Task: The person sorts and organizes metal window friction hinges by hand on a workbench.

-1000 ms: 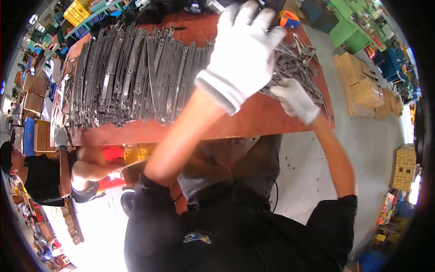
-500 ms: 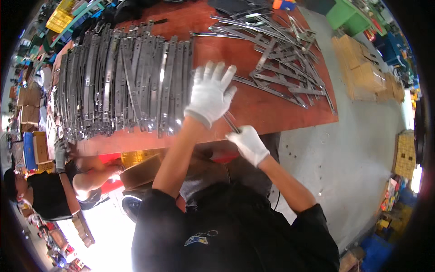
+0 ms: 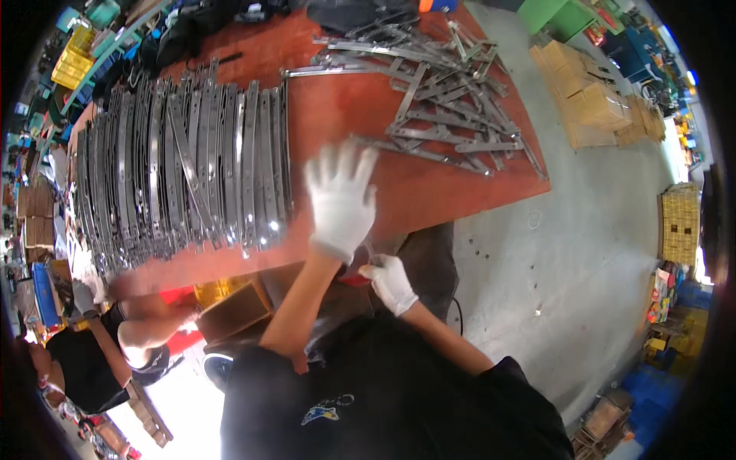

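My left hand (image 3: 341, 201), in a white glove, hovers palm down over the near part of the red tabletop (image 3: 330, 115). Its fingers are stretched out and slightly blurred. My right hand (image 3: 392, 285), gloved in white too, is closed in front of the table's near edge, close to my body. It grips the near end of a thin metal strip (image 3: 369, 250), most of which is hidden behind my left hand and wrist. Left of my hands lies a dense row of metal strips (image 3: 184, 161) side by side. Beyond them to the right is a loose, crossed pile of similar strips (image 3: 452, 107).
A co-worker (image 3: 92, 360) in dark clothes sits at the left by an open cardboard box (image 3: 234, 313). Stacked cartons (image 3: 590, 96) stand on the grey floor at the right. A black bag (image 3: 356, 15) lies at the table's far edge.
Both hands have drawn back toward my body, my right hand now nearer me with the strip. The view has shifted, so the table appears further left.
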`<state>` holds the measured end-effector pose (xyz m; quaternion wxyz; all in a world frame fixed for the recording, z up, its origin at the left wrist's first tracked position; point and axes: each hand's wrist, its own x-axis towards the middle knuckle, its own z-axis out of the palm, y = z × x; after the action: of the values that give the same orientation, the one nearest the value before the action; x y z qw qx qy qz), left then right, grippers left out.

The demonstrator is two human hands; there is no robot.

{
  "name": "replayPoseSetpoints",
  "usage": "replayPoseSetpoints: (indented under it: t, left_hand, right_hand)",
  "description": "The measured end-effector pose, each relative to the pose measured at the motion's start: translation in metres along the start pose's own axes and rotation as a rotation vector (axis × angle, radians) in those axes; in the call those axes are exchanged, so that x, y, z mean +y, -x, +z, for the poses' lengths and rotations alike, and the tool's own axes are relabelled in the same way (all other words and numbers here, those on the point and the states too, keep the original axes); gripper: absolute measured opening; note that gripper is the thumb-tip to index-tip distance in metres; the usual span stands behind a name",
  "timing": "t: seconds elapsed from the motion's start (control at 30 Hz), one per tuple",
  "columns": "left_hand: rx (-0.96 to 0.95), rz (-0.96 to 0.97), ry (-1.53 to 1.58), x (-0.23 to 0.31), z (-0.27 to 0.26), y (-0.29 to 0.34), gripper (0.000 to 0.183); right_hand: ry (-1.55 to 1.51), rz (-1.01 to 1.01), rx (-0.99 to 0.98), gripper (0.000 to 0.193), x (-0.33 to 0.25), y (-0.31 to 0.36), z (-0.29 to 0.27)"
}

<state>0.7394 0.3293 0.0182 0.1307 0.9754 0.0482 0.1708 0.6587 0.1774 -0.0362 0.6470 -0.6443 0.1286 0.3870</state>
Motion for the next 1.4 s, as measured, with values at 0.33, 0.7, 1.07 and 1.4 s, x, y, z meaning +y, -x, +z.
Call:
replayPoseSetpoints:
  t: [0.33,0.7,1.07,1.4]
  left_hand:
    - [0.293,-0.065,-0.246,-0.126,-0.150,-0.051,0.070]
    - [0.017,0.271,-0.194,0.001,-0.093,-0.058,0.048]
    - [0.125,0.435,0.086,0.097,0.042,-0.074,0.032]
    - [0.229,0.386,0.526,0.025,-0.039,-0.076,0.014]
  right_hand:
    - [0.706,-0.910,0.242,0.021,-0.186,0.016,-0.081]
    - [1.561,-1.012,0.545,0.017,-0.215,-0.096,-0.186]
    - [1.172,-0.901,0.311,0.019,-0.179,-0.044,-0.158]
    - [1.144,-0.982,0.354,0.076,-0.185,0.059,-0.190]
